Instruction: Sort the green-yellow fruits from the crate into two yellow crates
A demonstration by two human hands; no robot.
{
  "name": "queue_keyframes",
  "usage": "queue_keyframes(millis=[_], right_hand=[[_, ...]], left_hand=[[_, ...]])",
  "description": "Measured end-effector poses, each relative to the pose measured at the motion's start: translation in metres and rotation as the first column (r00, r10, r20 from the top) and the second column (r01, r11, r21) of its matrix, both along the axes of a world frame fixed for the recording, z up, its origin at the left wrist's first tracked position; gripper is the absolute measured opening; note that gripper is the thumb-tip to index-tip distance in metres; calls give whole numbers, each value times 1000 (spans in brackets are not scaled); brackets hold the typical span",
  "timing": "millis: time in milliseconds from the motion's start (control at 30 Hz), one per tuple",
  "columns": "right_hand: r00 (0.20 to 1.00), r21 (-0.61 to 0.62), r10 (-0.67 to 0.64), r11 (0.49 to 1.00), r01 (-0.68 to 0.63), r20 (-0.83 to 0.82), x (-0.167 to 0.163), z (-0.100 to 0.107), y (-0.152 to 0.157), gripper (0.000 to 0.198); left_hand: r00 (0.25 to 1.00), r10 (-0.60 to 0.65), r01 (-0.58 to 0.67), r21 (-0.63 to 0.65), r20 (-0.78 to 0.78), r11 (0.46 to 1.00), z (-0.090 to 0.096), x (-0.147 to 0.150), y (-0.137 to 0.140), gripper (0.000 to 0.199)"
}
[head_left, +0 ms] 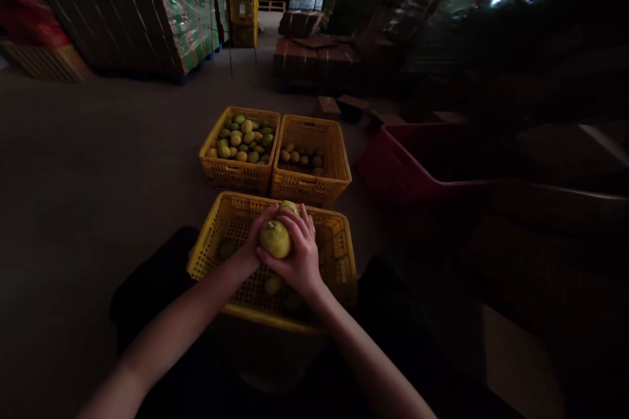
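A yellow-green fruit point(275, 239) sits in the right hand point(301, 255), just above the near yellow crate point(265, 319); its thumb lies below and its fingers curve over the top, closed about as far as the fruit's girth allows, a wrap that suits something round and smooth. A second fruit point(289, 207) shows just beyond, between the fingertips of both hands. The left hand point(253, 236) is cupped against the near side of this pair, its fingers bent; how firmly it grips, and which fruit it bears, I cannot tell. Holding both hands together over the crate probably means that a slipped fruit would drop inside it. The crate stands between the person's dark-clad legs point(152, 275), likely for easy reach, with a few loose fruits point(273, 285) low inside. Just past its far rim, two more yellow crates stand side by side on the floor point(122, 144): the left rear crate point(236, 175) is well filled with mixed green and yellow fruit, while the right rear crate point(304, 190) has only a scatter at the bottom. Off to the right is a red bin point(393, 173), its contents too dark to make out. Farther back stand wrapped stacks point(194, 6).
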State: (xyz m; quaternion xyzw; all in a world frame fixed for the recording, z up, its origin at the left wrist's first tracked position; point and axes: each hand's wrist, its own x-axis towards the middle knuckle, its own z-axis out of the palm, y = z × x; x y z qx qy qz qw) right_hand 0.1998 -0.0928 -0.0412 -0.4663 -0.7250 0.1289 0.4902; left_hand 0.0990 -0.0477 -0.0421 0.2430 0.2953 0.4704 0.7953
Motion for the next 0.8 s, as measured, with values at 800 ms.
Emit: queue_keyframes(millis=[800], right_hand=[[964,47,9,999,3,-267,25,15,-2,44]], left_hand=[[874,282,-38,522,-397,852,45,-18,-5,41]])
